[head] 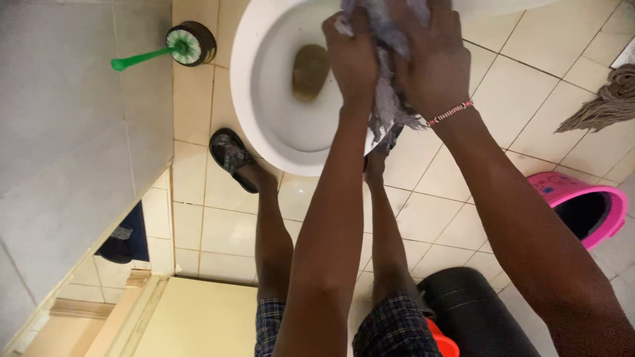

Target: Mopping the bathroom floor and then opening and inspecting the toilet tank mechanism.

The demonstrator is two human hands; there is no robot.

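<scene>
- I am standing over the white toilet bowl [264,79], and everything here is placed relative to it; my legs, in checked shorts [390,324], are rising on the near side of it.
- Nearest to me, a black rounded bin [476,317] is sitting on the tiled floor [436,218], on the near right of the bowl, with something orange just beside it.
- A pink plastic bucket [595,205] is lying further to the right of the bowl, its dark mouth turned toward me.
- My foot in a dark patterned sandal [230,157] is touching the floor at the bowl's near left edge.
- My left hand [352,56] is closing tight around the grey cloth [390,99], over the right part of the bowl's rim.
- My right hand [433,56], with a beaded bracelet [450,113] at the wrist, is wrapping the same cloth just beside the left one; both grips are fully shut on it, knuckles up.
- The cloth is running long between and below the two grips, its frayed tail hanging down toward me over the bowl's near right rim. It is looking limp, thin and ragged; I cannot tell if it is wet.
- Both hands are equally near the cloth, touching each other across it.
- Inside the bowl, left of my hands, the glossy ceramic is sloping to a brownish drain.
- Beyond the bowl on the left, a green-handled brush [162,53] is resting in a dark round holder.
- Far right of the bowl, a stringy mop head [605,99] is lying on the tiles.
</scene>
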